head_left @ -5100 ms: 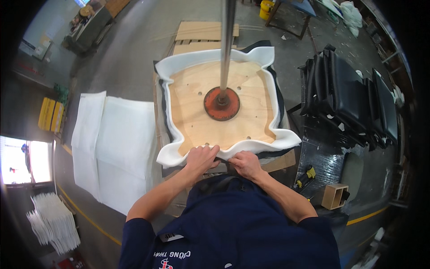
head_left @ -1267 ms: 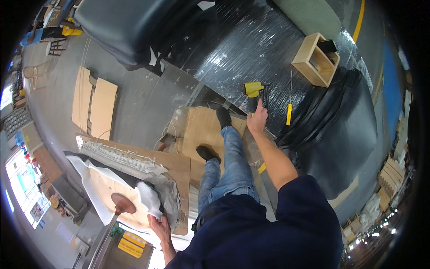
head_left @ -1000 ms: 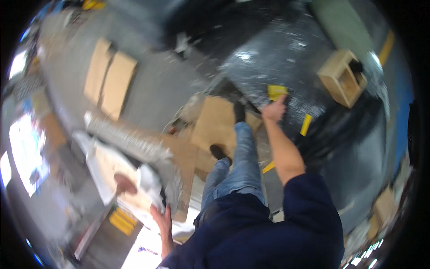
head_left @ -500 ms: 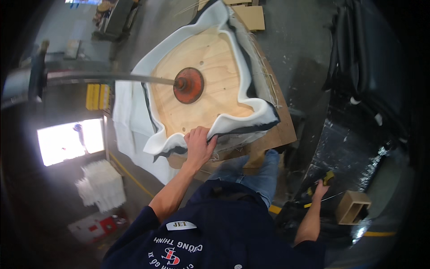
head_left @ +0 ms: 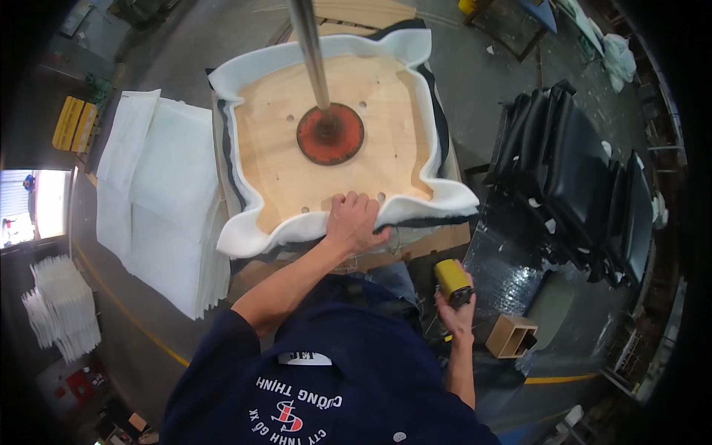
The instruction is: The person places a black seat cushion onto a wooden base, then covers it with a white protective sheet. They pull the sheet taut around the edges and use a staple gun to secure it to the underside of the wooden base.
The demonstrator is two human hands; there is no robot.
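A plywood seat panel (head_left: pixel 259 133) lies underside up, ringed by a wavy white foam edge (head_left: pixel 434 199) with black cover fabric (head_left: pixel 426 220) showing outside it. At the near edge, my left hand (head_left: pixel 354 224) folds its fingers over the foam, fingertips against the plywood and thumb on the outer side. A round red presser disc (head_left: pixel 350 137) on a metal rod (head_left: pixel 310 55) rests against the panel's middle. To the right of my body, my right hand (head_left: pixel 456 310) is closed round a yellow and black staple gun (head_left: pixel 452 277), apart from the panel. Its handle is mostly hidden.
White sheets (head_left: pixel 163 178) are stacked at the left, with a smaller white pile (head_left: pixel 63 308) below. Black padded pieces (head_left: pixel 567 170) stand in a row at the right. A small open wooden box (head_left: pixel 511 336) sits near my right forearm. Cardboard (head_left: pixel 445 241) lies under the panel.
My right hand has raised the staple gun from low at the right toward the panel. My view has turned, so the panel now sits squarer. The left hand keeps its hold on the edge.
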